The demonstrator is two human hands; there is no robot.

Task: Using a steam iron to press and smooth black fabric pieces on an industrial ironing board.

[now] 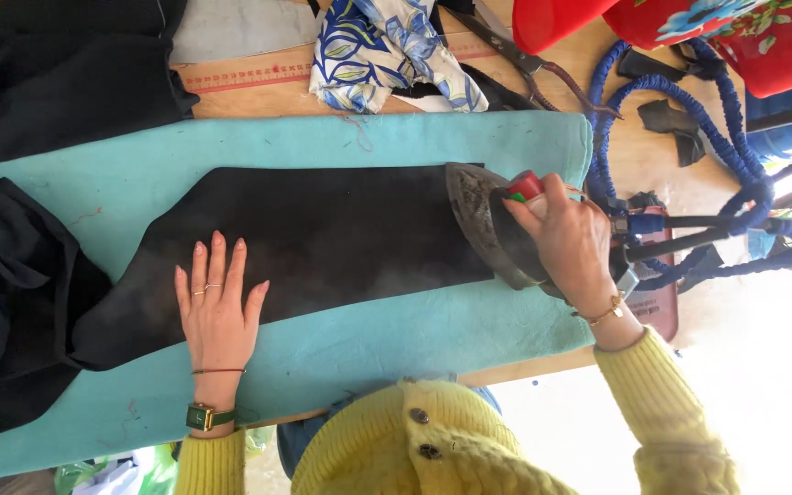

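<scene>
Yellow sleeve nearest; right hand (568, 240) grip clenched round iron (492, 225); left hand (217, 302) flat on black cloth (323, 234).

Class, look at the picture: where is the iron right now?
The iron is right of centre, tilted up at the black cloth's right end on the turquoise pad, gripped by the right hand.

My head camera, looking straight down at the ironing table

I see one view only, taken from above my chest: my yellow sweater (442, 449) fills the bottom edge, and the turquoise ironing pad (359, 339) spans the middle at close range. My left hand (217, 312) and right hand (570, 243) reach away from the lens. The wooden tabletop (639, 151) runs to the top edge.
</scene>
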